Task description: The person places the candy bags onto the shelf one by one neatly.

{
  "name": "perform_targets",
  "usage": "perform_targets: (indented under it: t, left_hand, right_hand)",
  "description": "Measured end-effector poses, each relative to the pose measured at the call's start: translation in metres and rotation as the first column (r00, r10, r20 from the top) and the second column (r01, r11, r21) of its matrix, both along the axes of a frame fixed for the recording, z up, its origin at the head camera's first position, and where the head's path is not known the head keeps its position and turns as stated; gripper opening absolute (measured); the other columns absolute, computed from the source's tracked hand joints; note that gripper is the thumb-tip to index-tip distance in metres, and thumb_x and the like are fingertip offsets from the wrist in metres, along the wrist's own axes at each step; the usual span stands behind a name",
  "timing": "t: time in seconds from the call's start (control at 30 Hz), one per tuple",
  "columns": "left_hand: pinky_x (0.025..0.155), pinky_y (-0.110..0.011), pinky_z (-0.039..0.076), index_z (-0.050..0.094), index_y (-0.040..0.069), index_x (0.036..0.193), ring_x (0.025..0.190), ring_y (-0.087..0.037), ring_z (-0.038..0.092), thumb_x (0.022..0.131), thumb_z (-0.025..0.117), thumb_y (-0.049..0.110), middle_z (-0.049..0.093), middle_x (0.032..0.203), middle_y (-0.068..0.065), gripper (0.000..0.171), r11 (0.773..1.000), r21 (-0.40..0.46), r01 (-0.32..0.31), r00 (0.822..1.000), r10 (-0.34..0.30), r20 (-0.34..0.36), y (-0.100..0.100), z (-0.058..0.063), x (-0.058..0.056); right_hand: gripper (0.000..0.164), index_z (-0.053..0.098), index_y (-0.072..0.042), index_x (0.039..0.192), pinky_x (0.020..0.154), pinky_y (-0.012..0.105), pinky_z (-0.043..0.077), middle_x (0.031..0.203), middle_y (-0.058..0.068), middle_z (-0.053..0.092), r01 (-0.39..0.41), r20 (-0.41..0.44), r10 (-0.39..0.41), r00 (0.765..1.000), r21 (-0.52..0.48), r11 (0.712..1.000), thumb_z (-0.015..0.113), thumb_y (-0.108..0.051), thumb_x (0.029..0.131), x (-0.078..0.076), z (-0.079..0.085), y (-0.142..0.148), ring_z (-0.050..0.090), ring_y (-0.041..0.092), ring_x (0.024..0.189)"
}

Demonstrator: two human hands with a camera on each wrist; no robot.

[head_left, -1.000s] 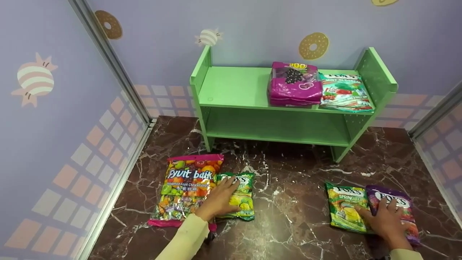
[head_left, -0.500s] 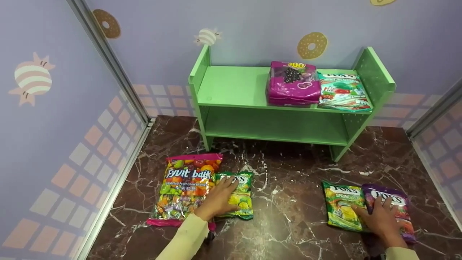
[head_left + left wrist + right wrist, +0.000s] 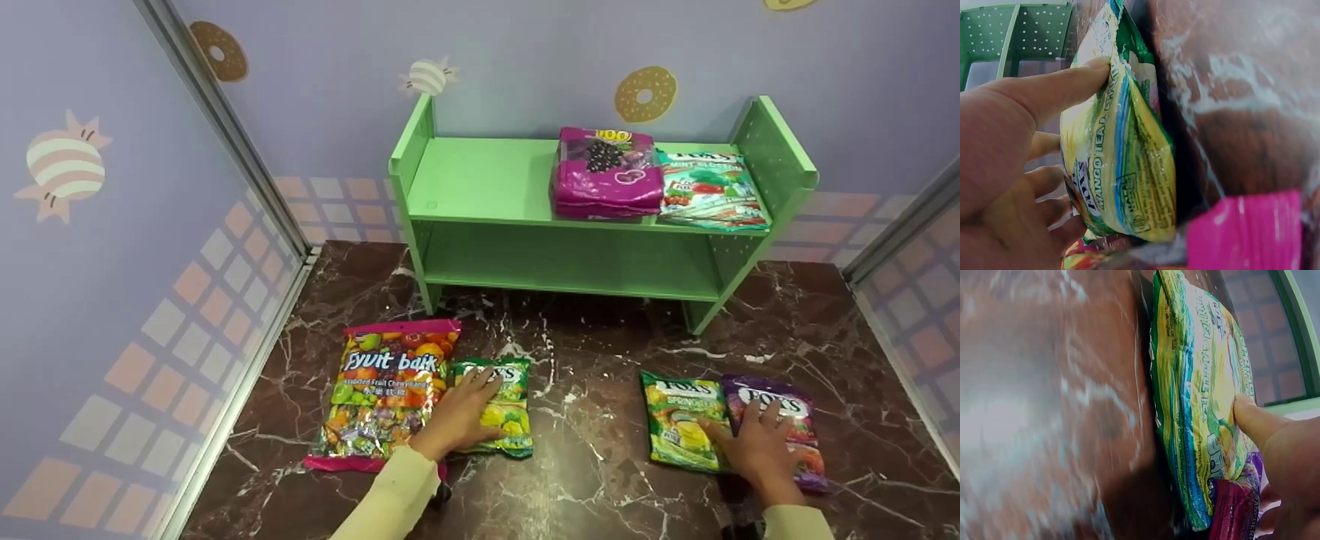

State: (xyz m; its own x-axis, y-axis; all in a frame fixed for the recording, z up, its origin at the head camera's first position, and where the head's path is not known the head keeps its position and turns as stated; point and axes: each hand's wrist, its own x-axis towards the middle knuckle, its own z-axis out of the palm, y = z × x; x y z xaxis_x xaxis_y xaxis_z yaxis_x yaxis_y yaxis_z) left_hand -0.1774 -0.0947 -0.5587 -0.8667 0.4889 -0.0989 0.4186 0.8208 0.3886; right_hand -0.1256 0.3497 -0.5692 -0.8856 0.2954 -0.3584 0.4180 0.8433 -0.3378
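Note:
In the head view my left hand [image 3: 459, 416] rests with straight, spread fingers on a green and yellow FOX'S candy bag [image 3: 511, 409]. Its thumb lies along the mango tea candy bag [image 3: 1123, 152] in the left wrist view. A large pink-edged fruit chewy candy bag [image 3: 386, 390] lies just left of that hand. My right hand [image 3: 761, 450] lies flat over a purple FOX'S candy bag [image 3: 802, 431]. Its thumb presses the green spring tea candy bag [image 3: 682, 420] beside it. The right wrist view shows the thumb touching the front of that green bag [image 3: 1202, 394].
Behind the bags stands a green two-level shelf [image 3: 570, 289]. On its top level sit a magenta candy pack [image 3: 607, 176] and a teal mint candy bag [image 3: 709, 187], side by side at the right. A purple wall [image 3: 525, 60] encloses the dark marble surface [image 3: 585, 480].
My right hand has slid the purple bag and the spring tea bag leftward together. Under my left hand, the green bag has shifted slightly right, away from the large fruit chewy bag.

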Motion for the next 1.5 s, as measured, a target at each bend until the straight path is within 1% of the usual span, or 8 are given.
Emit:
perform_targets:
  t: [0.2, 0.47, 0.67, 0.83, 1.0, 1.1, 1.27, 1.5]
  left_hand:
    - [0.11, -0.059, 0.033, 0.039, 0.014, 0.149, 0.145, -0.035, 0.028, 0.079, 0.075, 0.049, 0.03, 0.158, -0.009, 0.087, 1.0, -0.001, -0.009, 1.0, 0.009, 0.012, 0.011, -0.001, 0.001]
    - [0.109, -0.056, 0.036, 0.039, 0.015, 0.149, 0.145, -0.033, 0.03, 0.078, 0.075, 0.051, 0.031, 0.158, -0.008, 0.088, 0.999, -0.046, 0.006, 1.0, -0.007, -0.026, 0.037, -0.004, 0.002]
    - [0.11, -0.055, 0.036, 0.038, 0.015, 0.15, 0.144, -0.034, 0.031, 0.077, 0.076, 0.051, 0.031, 0.158, -0.009, 0.089, 0.999, -0.039, 0.01, 0.999, -0.011, -0.033, 0.053, -0.004, 0.002]
    - [0.111, -0.056, 0.034, 0.037, 0.014, 0.15, 0.145, -0.035, 0.028, 0.079, 0.076, 0.047, 0.03, 0.158, -0.01, 0.087, 1.0, -0.005, 0.017, 1.0, -0.017, -0.008, 0.061, -0.004, 0.001]
    - [0.113, -0.055, 0.032, 0.037, 0.015, 0.151, 0.146, -0.034, 0.026, 0.079, 0.076, 0.048, 0.028, 0.159, -0.009, 0.088, 1.0, 0.001, 0.019, 1.0, -0.019, 0.011, 0.069, -0.003, 0.001]
    - [0.113, -0.055, 0.031, 0.036, 0.016, 0.151, 0.147, -0.034, 0.025, 0.079, 0.075, 0.049, 0.028, 0.159, -0.008, 0.088, 1.0, -0.001, 0.019, 1.0, -0.019, 0.019, 0.075, -0.004, 0.001]
    - [0.113, -0.054, 0.032, 0.036, 0.016, 0.151, 0.147, -0.033, 0.026, 0.079, 0.075, 0.05, 0.029, 0.159, -0.008, 0.089, 1.0, -0.019, 0.02, 1.0, -0.02, 0.015, 0.084, -0.005, 0.002]
    - [0.113, -0.052, 0.033, 0.038, 0.017, 0.15, 0.146, -0.032, 0.028, 0.079, 0.075, 0.051, 0.03, 0.159, -0.007, 0.088, 0.999, -0.049, -0.006, 1.0, 0.005, -0.011, 0.091, -0.005, 0.003]
  right_hand:
    - [0.123, 0.006, 0.013, 0.149, 0.095, 0.085, 0.003, 0.15, 0.042, -0.01, 0.015, -0.009, -0.015, 1.0, 0.008, 1.0, 0.045, -0.081, 0.081, -0.003, -0.002, -0.021, -0.008, 0.064, 0.135]
    - [0.122, 0.005, 0.012, 0.15, 0.095, 0.085, 0.001, 0.152, 0.04, -0.009, 0.026, -0.024, -0.026, 0.999, 0.0, 1.0, 0.046, -0.08, 0.08, -0.007, -0.003, -0.045, -0.009, 0.062, 0.137]
    - [0.122, 0.007, 0.012, 0.15, 0.091, 0.087, 0.003, 0.152, 0.04, -0.008, 0.027, -0.03, -0.026, 0.999, 0.027, 0.999, 0.046, -0.081, 0.08, -0.01, -0.002, -0.059, -0.007, 0.063, 0.137]
    - [0.121, 0.01, 0.012, 0.149, 0.087, 0.088, 0.005, 0.152, 0.041, -0.005, 0.022, -0.053, -0.021, 0.998, 0.037, 0.999, 0.046, -0.081, 0.08, -0.011, -0.001, -0.067, -0.004, 0.064, 0.136]
    - [0.119, 0.011, 0.012, 0.149, 0.09, 0.088, 0.003, 0.152, 0.041, -0.005, 0.021, -0.064, -0.02, 0.998, 0.016, 1.0, 0.047, -0.079, 0.081, -0.011, -0.002, -0.072, -0.004, 0.064, 0.136]
    - [0.118, 0.012, 0.012, 0.149, 0.089, 0.088, 0.005, 0.152, 0.04, -0.003, 0.018, -0.068, -0.017, 0.998, 0.027, 0.999, 0.049, -0.077, 0.082, -0.01, -0.003, -0.076, -0.003, 0.064, 0.136]
    - [0.115, 0.013, 0.011, 0.15, 0.092, 0.086, 0.006, 0.153, 0.039, -0.001, 0.026, -0.084, -0.024, 0.996, 0.023, 0.999, 0.052, -0.074, 0.082, -0.011, -0.003, -0.083, -0.002, 0.063, 0.137]
    - [0.115, 0.012, 0.011, 0.15, 0.092, 0.087, 0.003, 0.153, 0.039, -0.004, 0.032, -0.082, -0.03, 0.996, 0.015, 0.999, 0.05, -0.075, 0.083, -0.011, -0.003, -0.087, -0.005, 0.063, 0.137]
